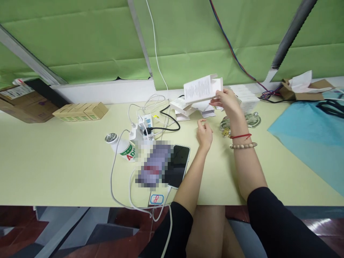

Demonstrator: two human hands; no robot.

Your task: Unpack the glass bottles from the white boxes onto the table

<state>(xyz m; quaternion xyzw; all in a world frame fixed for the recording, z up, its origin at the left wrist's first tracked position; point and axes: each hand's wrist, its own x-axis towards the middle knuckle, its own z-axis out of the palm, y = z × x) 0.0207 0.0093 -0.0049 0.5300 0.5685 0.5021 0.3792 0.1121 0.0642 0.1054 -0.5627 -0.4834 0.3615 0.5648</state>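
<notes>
My right hand (228, 102), raised above the back of the table, grips a white printed box (200, 89) by its right end. Flaps stand open at that end of the small carton. My left hand (204, 134) hovers over the table, lower and to the left, with its fingers loosely curled and nothing visible in them. Beneath the held box lie several other white cartons (182, 107), some with open flaps. Behind my right wrist are a stack of white boxes (245, 97) and a clear, shiny ornate dish (254, 120), partly hidden by my forearm.
A power strip (146, 123) with plugs and tangled cables sits left of centre. Nearby are a white bottle (122, 147), a black-screened phone (177, 165) and a blurred-out item (155, 165). Brown cartons (80, 111) stand left; a blue sheet (309, 132) covers the right.
</notes>
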